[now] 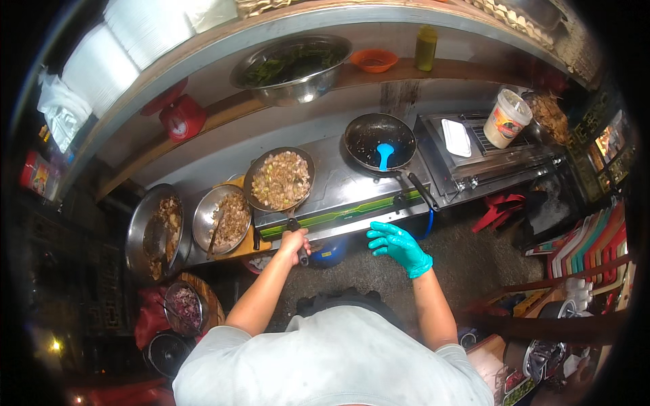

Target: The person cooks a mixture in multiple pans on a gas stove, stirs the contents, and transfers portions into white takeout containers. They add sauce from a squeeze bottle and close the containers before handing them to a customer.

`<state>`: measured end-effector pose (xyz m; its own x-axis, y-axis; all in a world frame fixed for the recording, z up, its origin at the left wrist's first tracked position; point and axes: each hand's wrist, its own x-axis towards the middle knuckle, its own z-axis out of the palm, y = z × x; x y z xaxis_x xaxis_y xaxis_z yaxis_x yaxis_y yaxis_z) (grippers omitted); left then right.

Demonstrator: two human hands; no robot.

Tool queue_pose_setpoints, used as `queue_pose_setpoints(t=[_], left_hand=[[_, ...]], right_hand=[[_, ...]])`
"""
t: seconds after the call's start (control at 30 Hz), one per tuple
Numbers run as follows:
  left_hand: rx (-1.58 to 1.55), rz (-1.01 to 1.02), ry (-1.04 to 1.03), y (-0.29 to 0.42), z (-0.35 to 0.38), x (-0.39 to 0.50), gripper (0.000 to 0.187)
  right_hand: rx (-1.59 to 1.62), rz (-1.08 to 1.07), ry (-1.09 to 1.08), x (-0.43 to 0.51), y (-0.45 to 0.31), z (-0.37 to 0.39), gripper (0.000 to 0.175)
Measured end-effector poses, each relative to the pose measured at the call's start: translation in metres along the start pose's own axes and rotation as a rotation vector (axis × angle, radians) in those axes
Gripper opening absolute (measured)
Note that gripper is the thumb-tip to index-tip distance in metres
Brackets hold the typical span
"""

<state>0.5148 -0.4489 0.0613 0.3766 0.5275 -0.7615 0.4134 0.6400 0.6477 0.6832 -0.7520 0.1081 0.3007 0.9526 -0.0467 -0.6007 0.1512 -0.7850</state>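
Note:
My bare left hand (293,245) grips the black handle of a frying pan (246,189) on the left of the gas stove (330,177). Chopped meat mixed with bits of green (281,180) fills that pan. In a teal glove, my right hand (398,247) hangs in front of the stove's edge, fingers spread, with nothing in it. Beyond it, on the right burner, stands a second dark frying pan (363,134) with a few crumbs inside. A blue spatula (385,155) leans in this second pan, and its handle (422,190) points towards me.
Left of the stove are a metal bowl of chopped meat (231,223) with a spoon and a larger metal basin (137,223). A white tub (506,119) and a white lid (456,138) rest on the grill at right. The shelf holds a basin of leaves (294,66) and a red scale (183,119).

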Motion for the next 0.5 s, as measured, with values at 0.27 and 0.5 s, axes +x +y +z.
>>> queue_pose_setpoints(t=[0.27, 0.5], left_hand=[[0.0, 0.021, -0.025, 0.012, 0.011, 0.022, 0.02], [0.237, 0.348, 0.143, 0.012, -0.04, 0.018, 0.027]], right_hand=[[0.016, 0.082, -0.01, -0.013, -0.013, -0.044, 0.053], [-0.12, 0.204, 0.064, -0.021, 0.015, -0.064, 0.052]])
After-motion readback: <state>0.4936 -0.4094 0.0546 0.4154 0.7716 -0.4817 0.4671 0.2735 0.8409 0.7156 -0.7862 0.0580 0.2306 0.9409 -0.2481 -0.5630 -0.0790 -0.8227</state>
